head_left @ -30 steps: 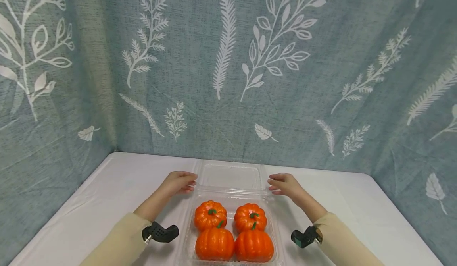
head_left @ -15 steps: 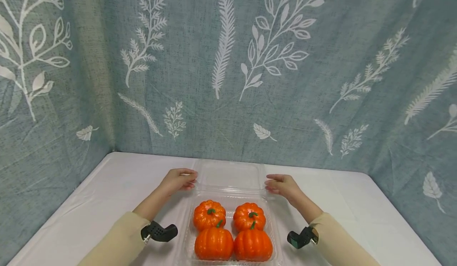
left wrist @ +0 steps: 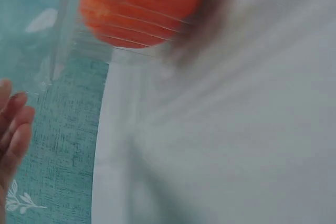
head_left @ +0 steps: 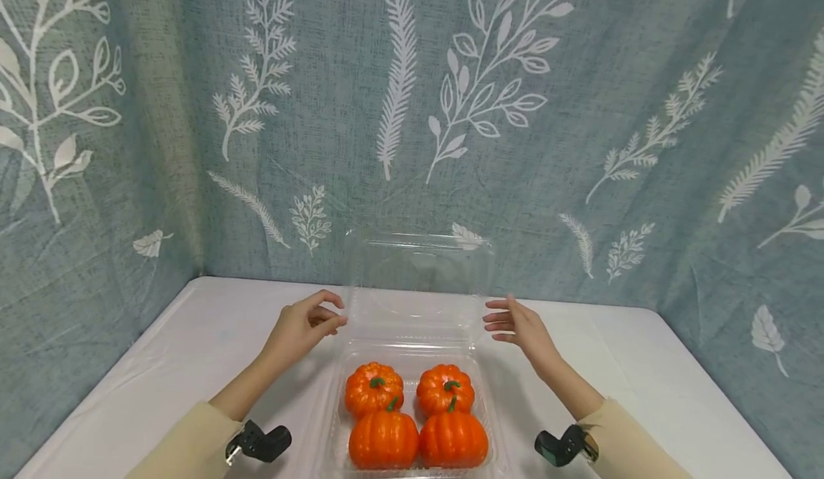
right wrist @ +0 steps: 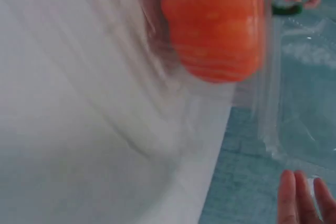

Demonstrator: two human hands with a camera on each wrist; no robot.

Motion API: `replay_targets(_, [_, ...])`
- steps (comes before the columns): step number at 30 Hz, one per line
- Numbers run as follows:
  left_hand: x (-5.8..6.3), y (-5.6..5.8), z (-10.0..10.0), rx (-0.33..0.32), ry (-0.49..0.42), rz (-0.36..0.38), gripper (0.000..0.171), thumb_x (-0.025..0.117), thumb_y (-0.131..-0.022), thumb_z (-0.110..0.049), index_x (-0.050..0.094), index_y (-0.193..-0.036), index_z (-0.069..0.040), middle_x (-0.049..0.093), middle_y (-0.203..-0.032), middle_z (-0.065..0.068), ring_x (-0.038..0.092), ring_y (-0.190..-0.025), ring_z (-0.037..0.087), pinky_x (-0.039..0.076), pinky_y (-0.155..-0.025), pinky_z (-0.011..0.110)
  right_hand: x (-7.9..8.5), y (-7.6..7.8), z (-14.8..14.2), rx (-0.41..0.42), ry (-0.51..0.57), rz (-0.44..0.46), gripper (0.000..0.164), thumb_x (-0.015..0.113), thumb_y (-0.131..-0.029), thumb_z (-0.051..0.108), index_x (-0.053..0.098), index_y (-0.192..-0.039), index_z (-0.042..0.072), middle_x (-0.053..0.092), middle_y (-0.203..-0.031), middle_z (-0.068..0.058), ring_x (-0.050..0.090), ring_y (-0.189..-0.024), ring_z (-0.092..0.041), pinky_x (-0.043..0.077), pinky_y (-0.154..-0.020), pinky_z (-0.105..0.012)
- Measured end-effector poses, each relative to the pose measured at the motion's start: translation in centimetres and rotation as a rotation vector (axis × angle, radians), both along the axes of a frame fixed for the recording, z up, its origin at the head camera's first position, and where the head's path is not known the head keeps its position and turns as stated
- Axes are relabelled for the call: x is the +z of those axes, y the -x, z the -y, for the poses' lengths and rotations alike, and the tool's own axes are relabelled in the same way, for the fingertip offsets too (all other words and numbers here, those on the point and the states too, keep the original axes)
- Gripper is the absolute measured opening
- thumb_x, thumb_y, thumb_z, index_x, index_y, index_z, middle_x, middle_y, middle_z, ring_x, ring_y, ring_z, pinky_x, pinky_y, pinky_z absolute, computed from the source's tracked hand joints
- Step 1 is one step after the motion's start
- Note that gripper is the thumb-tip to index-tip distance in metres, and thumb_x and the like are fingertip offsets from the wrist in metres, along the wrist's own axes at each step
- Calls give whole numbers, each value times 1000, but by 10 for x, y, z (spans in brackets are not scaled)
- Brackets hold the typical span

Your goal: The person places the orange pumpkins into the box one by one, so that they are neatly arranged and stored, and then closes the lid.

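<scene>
A clear plastic clamshell box [head_left: 412,362] stands in front of me, and its hinged lid [head_left: 418,314] is tilted up at the far side. Inside the base sit several small orange pumpkins [head_left: 383,440] with green stems, in two rows. My left hand [head_left: 302,329] is beside the lid's left edge, thumb and forefinger bent toward each other with fingertips right at the edge. On the opposite side, my right hand [head_left: 524,329] has its fingers straight, tips close to the lid's right edge. The right wrist view shows those fingers [right wrist: 302,198] just below the lid's corner.
A white cloth [head_left: 618,372] covers the table under the box. Behind it hangs a blue-green curtain [head_left: 360,107] with white leaf prints, which shows through the raised lid. Black wrist cameras [head_left: 260,442] are strapped over both sleeves.
The lid has swung up from lying flat behind the base to a tilted, raised position. Both hands have spread slightly apart, and the right fingers have straightened. The pumpkins stay in place.
</scene>
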State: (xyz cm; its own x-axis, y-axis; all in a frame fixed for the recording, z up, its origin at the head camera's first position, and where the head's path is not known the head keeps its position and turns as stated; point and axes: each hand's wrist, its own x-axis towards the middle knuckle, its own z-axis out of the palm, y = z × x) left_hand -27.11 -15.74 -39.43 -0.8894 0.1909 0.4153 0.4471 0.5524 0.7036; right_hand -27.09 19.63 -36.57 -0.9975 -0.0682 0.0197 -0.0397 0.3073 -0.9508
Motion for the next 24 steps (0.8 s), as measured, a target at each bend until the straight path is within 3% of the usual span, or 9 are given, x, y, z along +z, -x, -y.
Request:
replay_targets(7, [-2, -19, 1, -3, 129, -290, 15, 71, -79, -10, 57, -82, -16, 69, -72, -1, 64, -60, 10, 48, -52, 20, 7, -27, -2, 48, -14, 1, 62, 27, -100, 45, 56, -116, -8, 58, -118, -23, 60, -103, -30, 51, -82, -35])
replay_targets(13, [-2, -35, 3, 11, 201, -447, 21, 78, -67, -3, 64, -75, -17, 67, -70, -6, 62, -60, 5, 50, -55, 22, 5, -50, -3, 39, -26, 23, 47, 36, -101, 27, 52, -120, -12, 56, -120, -26, 56, -110, -34, 50, -84, -36])
replay_targets(18, [-3, -47, 10, 0, 269, -490, 23, 78, -66, -2, 70, -83, -15, 70, -82, -4, 64, -68, 8, 51, -60, 21, 0, -69, -9, 85, -178, 0, 44, 41, -98, 27, 51, -125, -7, 54, -125, -22, 53, -114, -35, 47, -88, -44])
replay_targets(24, [-6, -68, 16, -44, 299, -469, 28, 75, -69, -3, 69, -92, -18, 69, -92, -4, 64, -77, 10, 52, -66, 27, -9, -84, -18, 248, -230, -40, 45, 46, -97, 25, 47, -129, -6, 51, -129, -23, 52, -114, -35, 48, -88, -35])
